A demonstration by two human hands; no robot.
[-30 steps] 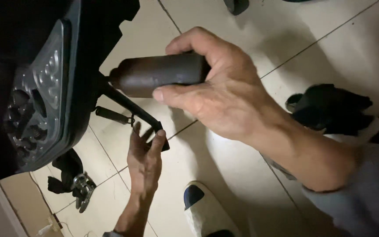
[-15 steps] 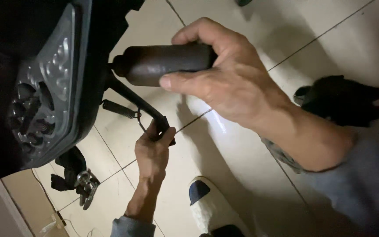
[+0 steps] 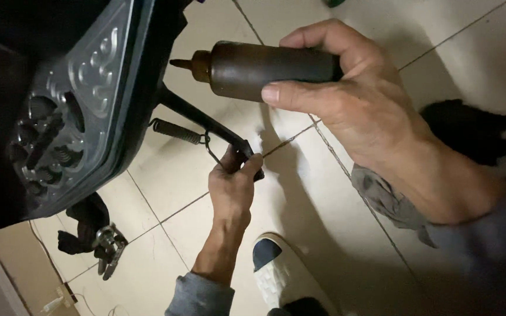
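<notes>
My right hand [image 3: 358, 105] is wrapped around a dark brown squeeze bottle [image 3: 265, 70], held sideways with its amber nozzle pointing left toward the underside of a scooter [image 3: 83, 111]. Lower down, my left hand [image 3: 235, 187] grips the foot end of the black side stand [image 3: 197, 119] that juts from the scooter. A coil spring [image 3: 174, 130] with a wire hook runs along the stand, ending right by my left fingers. The bottle's nozzle hangs a little above the stand, not touching it.
The floor is pale tile [image 3: 165, 175]. A dark cloth [image 3: 469, 131] lies at the right, a grey rag [image 3: 387, 202] under my right wrist. A black rag with a metal tool [image 3: 108, 251] sits lower left. A white and dark shoe [image 3: 276, 269] is near the bottom.
The bottle has pulled back to the right, away from the scooter, so its nozzle now shows. My left hand has closed more tightly on the stand's end.
</notes>
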